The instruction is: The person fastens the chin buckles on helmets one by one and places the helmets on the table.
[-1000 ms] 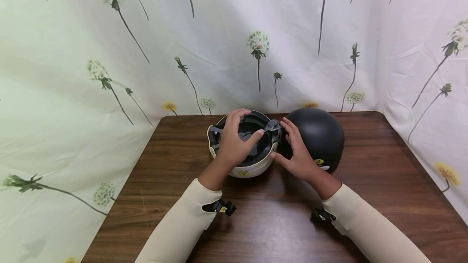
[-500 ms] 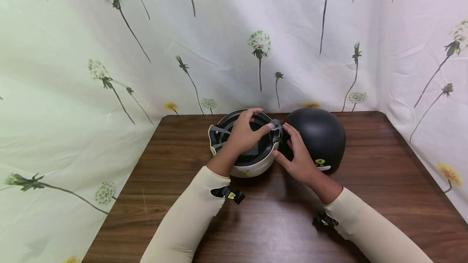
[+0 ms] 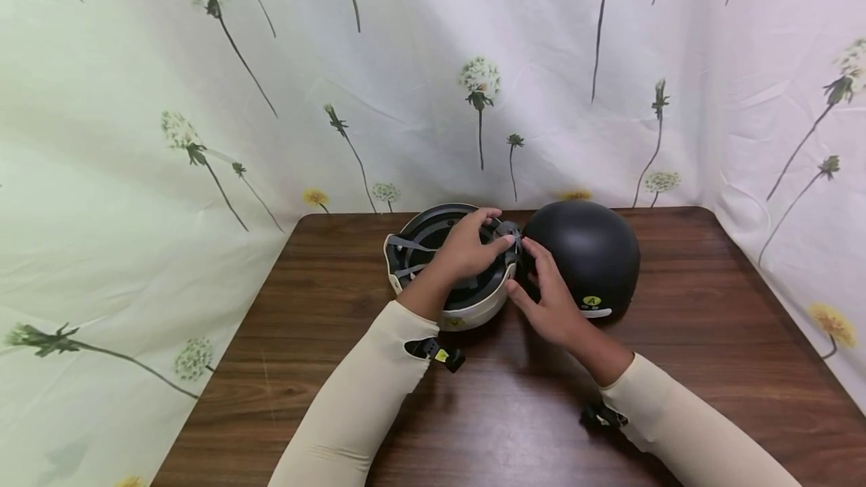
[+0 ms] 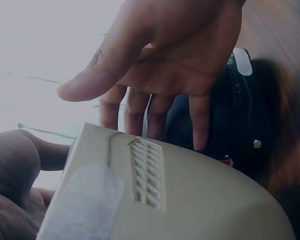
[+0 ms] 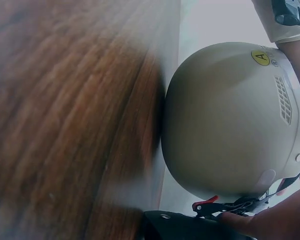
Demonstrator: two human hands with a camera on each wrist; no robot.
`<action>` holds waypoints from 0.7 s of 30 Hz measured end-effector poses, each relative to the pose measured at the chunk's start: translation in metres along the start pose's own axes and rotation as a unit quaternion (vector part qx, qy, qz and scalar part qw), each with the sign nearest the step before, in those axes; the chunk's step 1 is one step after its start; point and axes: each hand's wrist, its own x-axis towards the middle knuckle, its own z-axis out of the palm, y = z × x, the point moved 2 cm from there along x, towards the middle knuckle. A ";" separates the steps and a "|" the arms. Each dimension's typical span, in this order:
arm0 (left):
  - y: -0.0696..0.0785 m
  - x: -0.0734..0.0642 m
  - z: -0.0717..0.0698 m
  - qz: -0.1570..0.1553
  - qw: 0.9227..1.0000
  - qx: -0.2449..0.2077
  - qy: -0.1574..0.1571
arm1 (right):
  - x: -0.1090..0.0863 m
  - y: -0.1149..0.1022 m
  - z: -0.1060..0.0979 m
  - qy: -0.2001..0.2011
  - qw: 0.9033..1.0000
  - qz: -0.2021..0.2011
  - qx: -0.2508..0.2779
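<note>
A cream helmet (image 3: 476, 316) lies upside down on the table, its dark padded inside facing up. My left hand (image 3: 463, 250) reaches over its opening, with thumb and fingers curved loosely near the bunched grey strap (image 3: 506, 230) at the right rim. Whether the thumb touches that strap is unclear. In the gap between the helmets is my right hand (image 3: 551, 303), fingers extended and thumb by the cream rim. The left wrist view shows the right hand (image 4: 175, 65) with straight fingers beside the cream shell. A black buckle with a red tab (image 5: 206, 202) hangs near the right fingers.
A black helmet (image 3: 585, 258), dome up, sits close to the right of the cream one. Both stand near the back edge of the brown wooden table (image 3: 325, 276). Behind it hangs a white curtain (image 3: 419, 96) with a dandelion print.
My left hand has moved right across the cream helmet's opening toward the strap at its right rim. The right hand has barely shifted, and both helmets stay in place.
</note>
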 end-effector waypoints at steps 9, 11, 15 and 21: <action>-0.003 -0.003 0.003 -0.019 0.999 0.008 -0.025 | -0.004 0.002 0.002 -0.018 1.000 0.011 0.000; -0.004 -0.003 0.004 -0.019 0.999 0.007 -0.028 | -0.005 0.001 0.003 -0.020 1.000 0.012 -0.002; -0.004 -0.003 0.005 -0.017 0.999 0.008 -0.039 | -0.006 -0.001 0.003 -0.020 1.000 0.005 -0.010; -0.005 -0.003 0.007 -0.006 0.999 0.003 -0.046 | -0.005 0.007 0.003 -0.013 1.000 -0.014 -0.020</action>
